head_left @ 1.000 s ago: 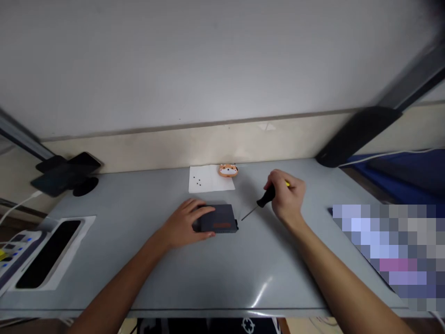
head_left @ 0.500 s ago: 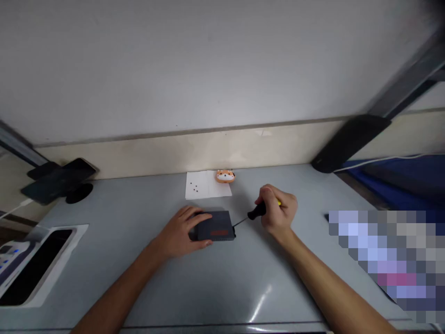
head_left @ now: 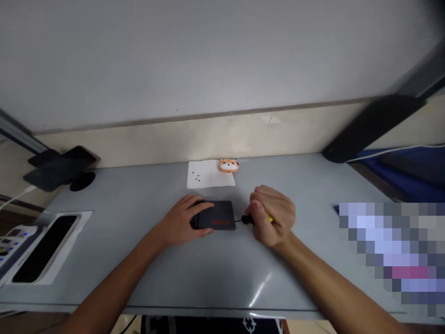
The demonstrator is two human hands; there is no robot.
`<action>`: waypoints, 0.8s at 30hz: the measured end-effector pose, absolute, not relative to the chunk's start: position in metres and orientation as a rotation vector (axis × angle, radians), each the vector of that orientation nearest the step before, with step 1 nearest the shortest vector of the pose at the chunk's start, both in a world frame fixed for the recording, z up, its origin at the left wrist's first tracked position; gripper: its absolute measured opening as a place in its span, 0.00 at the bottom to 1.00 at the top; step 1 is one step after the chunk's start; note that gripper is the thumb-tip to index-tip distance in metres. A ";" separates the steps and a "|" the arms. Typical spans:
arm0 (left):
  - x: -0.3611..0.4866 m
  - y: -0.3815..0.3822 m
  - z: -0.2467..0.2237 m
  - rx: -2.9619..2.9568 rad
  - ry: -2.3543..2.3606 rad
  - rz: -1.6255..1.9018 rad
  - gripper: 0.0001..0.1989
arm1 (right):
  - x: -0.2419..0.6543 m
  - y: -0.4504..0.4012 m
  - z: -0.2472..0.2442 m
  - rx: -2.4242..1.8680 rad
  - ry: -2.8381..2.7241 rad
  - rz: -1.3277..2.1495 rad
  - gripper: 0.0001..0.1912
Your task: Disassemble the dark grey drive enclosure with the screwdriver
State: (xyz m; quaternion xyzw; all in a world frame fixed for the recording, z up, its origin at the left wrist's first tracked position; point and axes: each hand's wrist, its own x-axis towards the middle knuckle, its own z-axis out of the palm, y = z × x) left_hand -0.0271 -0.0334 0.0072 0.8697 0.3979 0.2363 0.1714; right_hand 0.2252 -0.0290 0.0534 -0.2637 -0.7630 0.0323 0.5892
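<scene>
A flat dark box-shaped device (head_left: 223, 212) with a reddish label lies on the grey table. My left hand (head_left: 182, 220) grips its left end, fingers along the far edge and thumb along the near edge. In my right hand (head_left: 273, 215) is a screwdriver (head_left: 247, 219) with a black and yellow handle, the fist wrapped round it. Its thin shaft points left and reaches the device's right side; whether the tip touches or enters it I cannot tell. Behind the device, several tiny dark screws (head_left: 197, 177) lie on a white paper sheet (head_left: 212, 182).
An orange animal-faced case (head_left: 228, 165) rests on the paper's right part. At left are a phone (head_left: 47, 248) on white paper, a power strip (head_left: 15, 243) and a phone on a stand (head_left: 60, 169). A black cylinder (head_left: 368, 130) stands back right, a blurred-out object (head_left: 392, 255) front right.
My right fist has turned and come closer to the device, with the screwdriver shaft now lying more level. The dark piece at the device's right edge no longer shows. The view has tilted down slightly.
</scene>
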 end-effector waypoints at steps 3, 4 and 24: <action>-0.029 -0.032 0.008 2.452 1.126 0.640 0.30 | 0.233 -0.032 0.062 -0.596 -1.809 -0.016 0.17; -0.029 -0.033 0.009 2.447 1.131 0.624 0.31 | 0.234 -0.033 0.063 -0.610 -1.722 -0.028 0.17; -0.037 -0.032 0.023 2.445 1.155 0.456 0.33 | 0.228 -0.030 0.065 -0.869 -1.890 -0.029 0.20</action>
